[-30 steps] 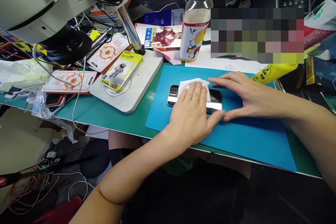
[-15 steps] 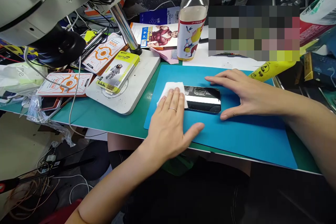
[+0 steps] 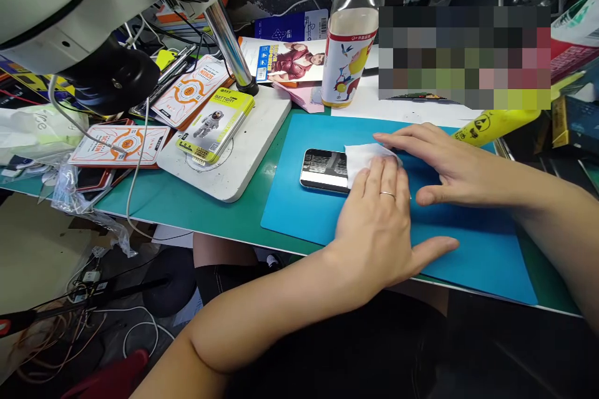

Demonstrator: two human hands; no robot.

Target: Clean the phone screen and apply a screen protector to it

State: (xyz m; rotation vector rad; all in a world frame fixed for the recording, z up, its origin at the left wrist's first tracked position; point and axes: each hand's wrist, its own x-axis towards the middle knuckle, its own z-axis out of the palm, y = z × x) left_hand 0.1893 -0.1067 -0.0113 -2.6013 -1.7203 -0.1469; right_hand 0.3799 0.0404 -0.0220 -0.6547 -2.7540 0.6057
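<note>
A smartphone [image 3: 324,170] with a dark, glossy, reflective face lies flat on the blue mat [image 3: 299,215]. Over its right part is a white wipe [image 3: 361,159], which hides that end. My left hand [image 3: 374,218] presses the wipe down with flat, outstretched fingers, thumb spread to the right; a ring is on one finger. Just beyond the phone's right end, my right hand [image 3: 435,159] is open, its index finger and thumb apart. Its fingertips come close to the wipe; whether they touch it, I cannot tell.
A microscope [image 3: 112,19] overhangs the left side, its white base [image 3: 243,156] carrying a yellow battery pack [image 3: 218,124]. Orange-and-white boxes [image 3: 124,146] lie further left. Behind the mat stands a plastic bottle [image 3: 350,43]. A yellow tube [image 3: 496,121] lies at the right.
My left hand has slid the wipe rightward along the phone, baring its left end and covering the right. My right hand has stayed near the right end. The view has shifted slightly.
</note>
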